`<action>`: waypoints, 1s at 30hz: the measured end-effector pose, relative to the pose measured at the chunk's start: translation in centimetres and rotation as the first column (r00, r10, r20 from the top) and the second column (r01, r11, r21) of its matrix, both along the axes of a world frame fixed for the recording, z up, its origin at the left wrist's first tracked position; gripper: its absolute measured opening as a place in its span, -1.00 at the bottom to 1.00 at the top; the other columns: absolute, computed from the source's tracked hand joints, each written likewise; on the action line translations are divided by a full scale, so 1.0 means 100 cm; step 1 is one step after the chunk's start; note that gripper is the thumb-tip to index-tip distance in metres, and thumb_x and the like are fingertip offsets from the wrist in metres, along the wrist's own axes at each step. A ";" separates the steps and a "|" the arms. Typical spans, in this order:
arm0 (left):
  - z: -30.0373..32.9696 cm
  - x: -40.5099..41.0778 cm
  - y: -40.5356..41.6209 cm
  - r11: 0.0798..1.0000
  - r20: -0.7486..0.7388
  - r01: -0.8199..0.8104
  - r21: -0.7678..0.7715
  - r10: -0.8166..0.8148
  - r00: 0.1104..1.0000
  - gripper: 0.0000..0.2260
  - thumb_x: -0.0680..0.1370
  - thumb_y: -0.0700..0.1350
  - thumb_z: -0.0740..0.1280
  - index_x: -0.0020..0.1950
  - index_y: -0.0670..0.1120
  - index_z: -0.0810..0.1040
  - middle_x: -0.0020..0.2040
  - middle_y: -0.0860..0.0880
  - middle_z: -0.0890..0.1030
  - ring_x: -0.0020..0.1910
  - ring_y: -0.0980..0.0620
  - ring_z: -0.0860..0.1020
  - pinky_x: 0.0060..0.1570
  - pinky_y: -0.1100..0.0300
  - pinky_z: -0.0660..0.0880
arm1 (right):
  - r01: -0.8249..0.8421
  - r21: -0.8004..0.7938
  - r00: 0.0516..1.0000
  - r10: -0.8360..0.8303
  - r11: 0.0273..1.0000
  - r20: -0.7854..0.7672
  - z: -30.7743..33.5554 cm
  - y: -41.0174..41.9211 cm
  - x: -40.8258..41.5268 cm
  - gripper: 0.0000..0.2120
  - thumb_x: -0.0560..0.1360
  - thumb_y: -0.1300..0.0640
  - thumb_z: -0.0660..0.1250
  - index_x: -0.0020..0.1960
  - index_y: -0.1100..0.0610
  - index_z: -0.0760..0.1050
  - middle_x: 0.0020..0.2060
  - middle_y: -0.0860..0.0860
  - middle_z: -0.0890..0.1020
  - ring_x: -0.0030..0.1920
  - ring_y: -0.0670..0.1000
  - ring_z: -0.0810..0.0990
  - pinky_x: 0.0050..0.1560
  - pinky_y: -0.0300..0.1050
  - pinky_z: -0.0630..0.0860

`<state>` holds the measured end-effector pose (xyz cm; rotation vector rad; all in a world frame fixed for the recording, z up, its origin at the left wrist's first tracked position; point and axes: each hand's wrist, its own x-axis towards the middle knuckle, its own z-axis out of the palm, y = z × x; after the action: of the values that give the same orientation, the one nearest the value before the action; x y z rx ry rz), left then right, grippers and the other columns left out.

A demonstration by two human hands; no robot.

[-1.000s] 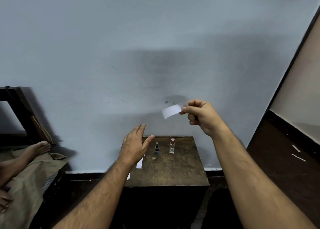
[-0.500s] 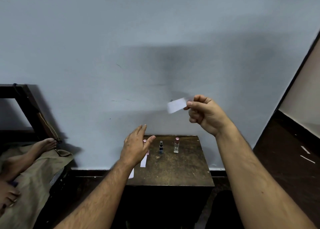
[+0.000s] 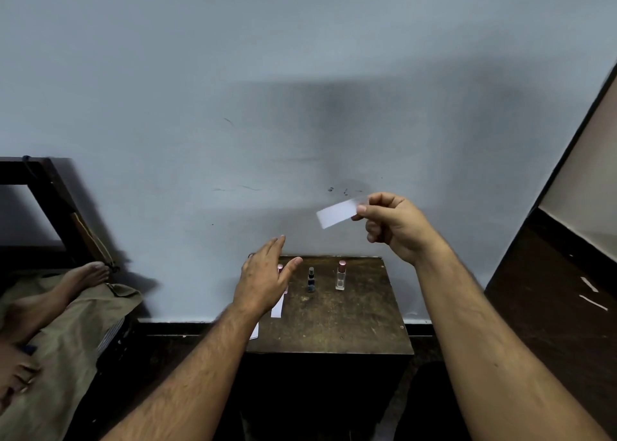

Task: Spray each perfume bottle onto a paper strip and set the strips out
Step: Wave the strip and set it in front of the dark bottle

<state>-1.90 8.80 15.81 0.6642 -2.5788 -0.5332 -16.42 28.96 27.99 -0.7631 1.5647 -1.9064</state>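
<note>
A: What changed?
B: The right hand (image 3: 397,227) still pinches the white paper strip (image 3: 336,213), right of middle, now tilted lower. The left hand (image 3: 263,278) stays flat and empty over the brown wooden desk (image 3: 337,320).

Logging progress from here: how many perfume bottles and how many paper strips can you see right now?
Perfume bottles: 3 (clear one, dark one, pink cap behind the left hand)
Paper strips: 3 (right hand's, two on the table)
Total: 6
</note>
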 end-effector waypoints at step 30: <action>-0.018 0.003 -0.012 0.979 -0.076 -0.018 0.201 0.033 0.997 -0.68 0.58 0.04 0.31 0.31 -0.01 0.55 0.22 0.03 0.62 0.23 0.02 0.54 0.23 0.04 0.47 | 0.216 0.252 0.975 -0.196 0.944 -0.100 -0.066 -0.019 -0.015 -0.89 0.46 0.36 0.38 -0.16 0.19 0.53 -0.35 0.08 0.65 -0.56 -0.09 0.32 -0.54 -0.28 0.27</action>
<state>-1.62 7.64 14.03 0.7263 -2.4604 -0.8026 -17.93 27.08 21.40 -0.5790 1.9617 -1.7781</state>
